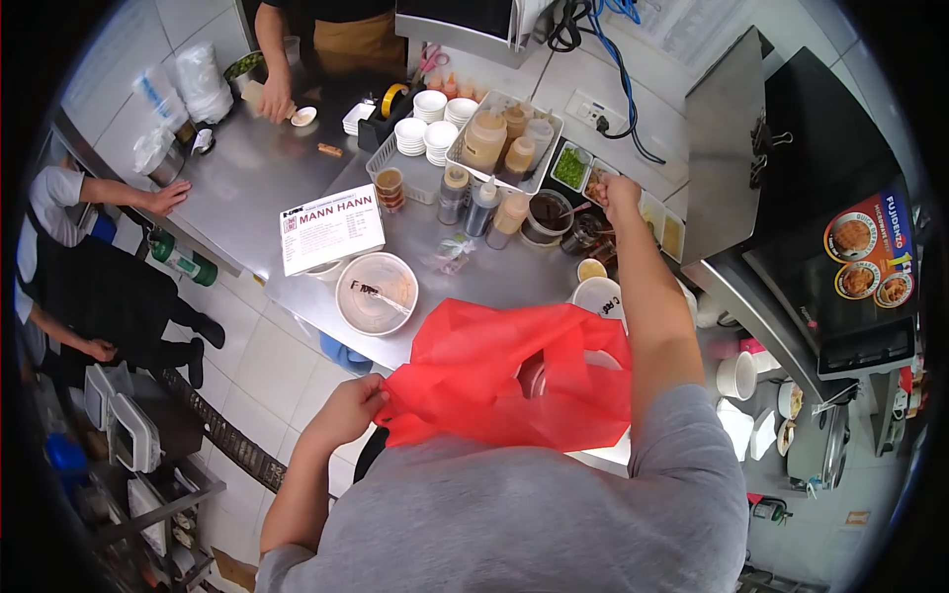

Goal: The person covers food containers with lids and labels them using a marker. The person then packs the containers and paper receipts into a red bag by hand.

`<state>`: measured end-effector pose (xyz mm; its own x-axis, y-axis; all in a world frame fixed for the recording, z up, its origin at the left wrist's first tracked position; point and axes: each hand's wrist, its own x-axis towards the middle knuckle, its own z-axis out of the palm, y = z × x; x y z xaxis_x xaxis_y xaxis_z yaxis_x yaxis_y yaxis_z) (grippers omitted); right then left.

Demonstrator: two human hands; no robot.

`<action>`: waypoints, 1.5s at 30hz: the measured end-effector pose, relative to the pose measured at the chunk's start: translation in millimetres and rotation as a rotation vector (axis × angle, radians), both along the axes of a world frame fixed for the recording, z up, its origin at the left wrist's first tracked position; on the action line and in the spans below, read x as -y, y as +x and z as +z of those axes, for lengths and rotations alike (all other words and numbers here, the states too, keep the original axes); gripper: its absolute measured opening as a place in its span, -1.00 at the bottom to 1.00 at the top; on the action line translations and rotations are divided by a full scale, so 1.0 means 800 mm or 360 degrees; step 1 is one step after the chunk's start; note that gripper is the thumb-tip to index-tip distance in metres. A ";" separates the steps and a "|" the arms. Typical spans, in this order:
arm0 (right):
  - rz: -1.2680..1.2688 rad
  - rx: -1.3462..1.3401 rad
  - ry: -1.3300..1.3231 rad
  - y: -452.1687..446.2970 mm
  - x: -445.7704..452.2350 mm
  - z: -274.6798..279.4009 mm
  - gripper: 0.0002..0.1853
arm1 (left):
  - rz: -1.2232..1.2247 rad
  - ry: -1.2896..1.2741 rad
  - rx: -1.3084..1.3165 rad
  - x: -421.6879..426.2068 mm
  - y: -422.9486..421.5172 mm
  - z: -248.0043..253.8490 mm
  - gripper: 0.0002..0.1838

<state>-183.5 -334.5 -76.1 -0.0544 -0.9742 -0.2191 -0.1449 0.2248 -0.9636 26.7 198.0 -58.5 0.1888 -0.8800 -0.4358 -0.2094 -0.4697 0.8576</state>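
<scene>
My left hand (346, 407) is closed in a pinch, thumb against fingers, on the left edge of a red bag (470, 361). The bag is thin, soft cloth-like stuff, creased and slumped along the near side of the table (232, 188), right up against my grey shirt (534, 514). My right hand (620, 198) is stretched to the far right with its fingers bent down at a small tray of brownish bits (596, 184); the fingertips are hidden, so I cannot tell how far apart they are or whether they have hold of anything. Just left of that tray sits a square one of chopped greens (570, 167), and nearer, a round tub of dark sauce (550, 211) with a spoon handle leaning out.

Smooth-sided squeeze bottles (483, 210) stand upright in the middle. Left of the bag are a round, translucent lidded tub (377, 295) and, just beyond it, a flat-faced white box (332, 231) with printed lettering.

The table is brushed, shiny metal; pale square tiles (259, 348) cover the floor to the left. Beyond the table's left edge stands a person in a dark apron (84, 282). On the right, a black microwave (840, 227) hems in my right arm, while my left elbow hangs over the floor.
</scene>
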 end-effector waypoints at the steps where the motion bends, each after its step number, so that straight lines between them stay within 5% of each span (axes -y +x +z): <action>1: 0.0021 0.0038 0.0007 -0.002 -0.016 0.015 -0.81 | 0.0001 -0.0017 0.0018 0.002 -0.001 0.004 -0.86; 7: 0.0304 0.0501 -0.0051 -0.018 -0.121 0.078 -0.77 | -0.0121 -0.0174 0.0226 0.007 0.028 -0.004 -0.86; 13: 0.0426 0.0498 -0.0011 0.029 -0.243 0.170 -0.71 | -0.0479 0.0002 -0.0092 0.036 0.093 -0.007 -0.85; 18: 0.0593 0.0505 0.0035 0.134 -0.287 0.191 -0.72 | -0.0384 -0.0198 -0.0314 0.041 0.160 0.008 -0.81; 30: 0.0882 0.0499 0.0099 0.552 -0.208 0.037 -0.87 | 0.0337 -0.0209 -0.0432 -0.075 0.315 -0.024 -0.83; 34: 0.0812 -0.0045 -0.0369 0.677 -0.179 -0.032 -0.84 | 0.0667 -0.0123 -0.0480 -0.121 0.343 -0.031 -0.83; 38: 0.1020 -0.1323 -0.1723 0.738 -0.173 -0.079 -0.88 | 0.0873 -0.0034 -0.0492 -0.144 0.359 -0.038 -0.83; 39: 0.1074 -0.1361 -0.1652 0.743 -0.182 -0.074 -0.88 | 0.0897 -0.0041 -0.0505 -0.146 0.362 -0.040 -0.83; 43: 0.0824 -0.0968 -0.1724 0.748 -0.164 -0.084 -0.86 | 0.0887 -0.0029 -0.0517 -0.140 0.371 -0.041 -0.83; 45: 0.0852 -0.0395 -0.0952 0.728 -0.169 -0.060 -0.86 | 0.0801 -0.0043 -0.0515 -0.129 0.376 -0.039 -0.83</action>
